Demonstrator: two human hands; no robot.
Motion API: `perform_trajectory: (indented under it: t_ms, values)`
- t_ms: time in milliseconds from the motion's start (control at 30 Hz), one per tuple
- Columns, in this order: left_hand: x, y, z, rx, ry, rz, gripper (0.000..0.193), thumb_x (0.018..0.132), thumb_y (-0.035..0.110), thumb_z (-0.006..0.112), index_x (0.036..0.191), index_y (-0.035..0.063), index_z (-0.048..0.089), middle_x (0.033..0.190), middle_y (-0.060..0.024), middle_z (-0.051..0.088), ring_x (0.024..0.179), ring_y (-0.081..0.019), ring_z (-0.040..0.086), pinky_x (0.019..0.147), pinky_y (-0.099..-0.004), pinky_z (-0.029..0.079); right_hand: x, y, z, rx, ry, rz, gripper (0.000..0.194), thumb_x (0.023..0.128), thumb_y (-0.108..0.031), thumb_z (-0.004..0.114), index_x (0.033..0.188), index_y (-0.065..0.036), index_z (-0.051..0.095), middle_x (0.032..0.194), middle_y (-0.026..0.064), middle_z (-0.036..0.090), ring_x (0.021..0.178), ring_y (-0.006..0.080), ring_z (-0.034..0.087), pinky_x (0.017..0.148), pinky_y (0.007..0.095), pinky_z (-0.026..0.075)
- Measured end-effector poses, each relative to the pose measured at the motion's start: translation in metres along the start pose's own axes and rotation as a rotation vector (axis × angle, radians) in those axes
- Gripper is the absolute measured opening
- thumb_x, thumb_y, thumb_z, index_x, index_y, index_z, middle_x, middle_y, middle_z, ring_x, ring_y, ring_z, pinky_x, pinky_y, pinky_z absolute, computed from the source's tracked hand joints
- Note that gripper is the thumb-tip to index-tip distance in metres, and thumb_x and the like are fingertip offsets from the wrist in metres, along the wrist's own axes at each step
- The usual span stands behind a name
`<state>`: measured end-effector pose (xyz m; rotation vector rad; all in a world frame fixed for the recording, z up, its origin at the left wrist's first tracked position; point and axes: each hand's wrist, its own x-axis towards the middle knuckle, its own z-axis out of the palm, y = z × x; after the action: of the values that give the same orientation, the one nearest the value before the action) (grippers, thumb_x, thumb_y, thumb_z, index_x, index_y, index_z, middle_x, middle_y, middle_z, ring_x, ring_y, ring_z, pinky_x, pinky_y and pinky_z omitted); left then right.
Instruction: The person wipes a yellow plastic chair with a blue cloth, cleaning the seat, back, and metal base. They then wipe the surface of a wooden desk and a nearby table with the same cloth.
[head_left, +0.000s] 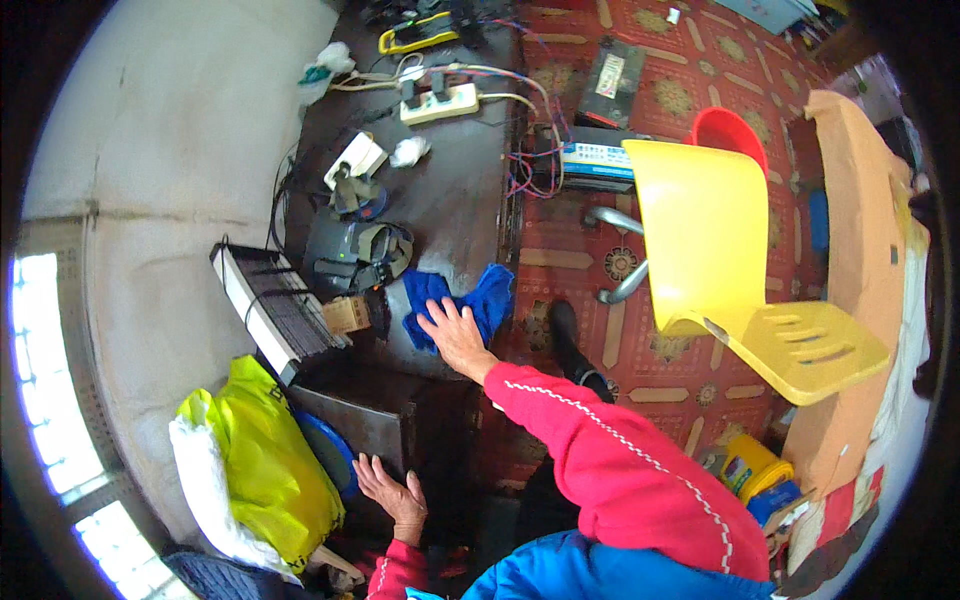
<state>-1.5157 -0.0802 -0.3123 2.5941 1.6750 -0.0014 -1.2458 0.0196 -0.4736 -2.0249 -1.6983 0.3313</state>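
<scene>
A crumpled blue cloth (491, 296) lies on the dark wooden tabletop (457, 202). My right hand (454, 334) rests on the cloth with its fingers spread, pressing it flat rather than gripping it. Lower left, my left hand (391, 491) is spread beside a dark wooden cabinet (360, 420), near the blue rim of a round object (337, 442); whether it touches either one I cannot tell. Past the cloth lie a head strap with a dark device (386, 251) and a small cardboard box (346, 315). A second strap (356, 191) is farther up the tabletop.
A white power strip (439, 103) with plugs and tangled cables sits at the top. Crumpled white tissue (410, 151) lies below it. A yellow chair (705, 232) stands on the patterned floor at right, near a red bucket (731, 135). A yellow-green bag (270, 465) leans at lower left.
</scene>
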Motion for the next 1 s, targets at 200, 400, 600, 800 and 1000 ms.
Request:
perform_trajectory:
  t_ms: [200, 400, 600, 800, 1000]
  values:
    - [0.008, 0.015, -0.022, -0.068, -0.014, 0.017, 0.068, 0.088, 0.035, 0.057, 0.140, -0.0028, 0.033, 0.149, -0.0253, 0.030, 0.141, -0.0454, 0.021, 0.113, -0.0564, 0.016, -0.027, 0.049, -0.036, 0.099, 0.005, 0.168, 0.046, 0.078, -0.011, 0.062, 0.123, -0.021, 0.060, 0.134, 0.0081, 0.045, 0.124, 0.0315, 0.041, 0.082, 0.0455, 0.040]
    - [0.069, 0.039, -0.028, -0.135, -0.002, 0.052, 0.068, 0.092, 0.040, 0.052, 0.142, -0.0019, 0.032, 0.150, -0.0255, 0.029, 0.140, -0.0436, 0.024, 0.114, -0.0535, 0.016, 0.042, 0.126, -0.036, 0.331, 0.352, 0.540, 0.069, 0.070, -0.001, 0.067, 0.134, -0.019, 0.048, 0.134, 0.0149, 0.043, 0.118, 0.0400, 0.044, 0.087, 0.0501, 0.043]
    - [0.107, 0.050, -0.005, -0.084, 0.041, -0.012, 0.072, 0.096, 0.056, 0.033, 0.143, 0.0008, 0.036, 0.153, -0.0261, 0.024, 0.141, -0.0430, 0.024, 0.114, -0.0508, 0.018, 0.165, 0.251, -0.030, 0.929, 0.471, 0.798, 0.065, 0.086, -0.027, 0.060, 0.141, 0.001, 0.040, 0.134, 0.0288, 0.048, 0.127, 0.0413, 0.045, 0.109, 0.0435, 0.034]
    - [0.096, 0.041, 0.005, -0.044, 0.019, -0.111, 0.074, 0.095, 0.058, 0.033, 0.143, 0.0010, 0.037, 0.153, -0.0257, 0.026, 0.141, -0.0435, 0.024, 0.113, -0.0544, 0.018, 0.209, 0.310, -0.026, 1.205, 0.465, 0.611, 0.052, 0.088, -0.030, 0.056, 0.128, 0.005, 0.051, 0.130, 0.0272, 0.053, 0.123, 0.0412, 0.048, 0.107, 0.0404, 0.036]
    - [0.103, 0.034, -0.008, -0.016, -0.177, -0.104, 0.077, 0.096, 0.059, 0.031, 0.146, 0.0010, 0.030, 0.155, -0.0266, 0.017, 0.142, -0.0448, 0.018, 0.114, -0.0543, 0.016, 0.059, 0.177, 0.038, 1.146, 0.461, 0.863, 0.056, 0.093, -0.029, 0.057, 0.134, 0.008, 0.044, 0.137, 0.0274, 0.046, 0.130, 0.0396, 0.042, 0.112, 0.0415, 0.030]
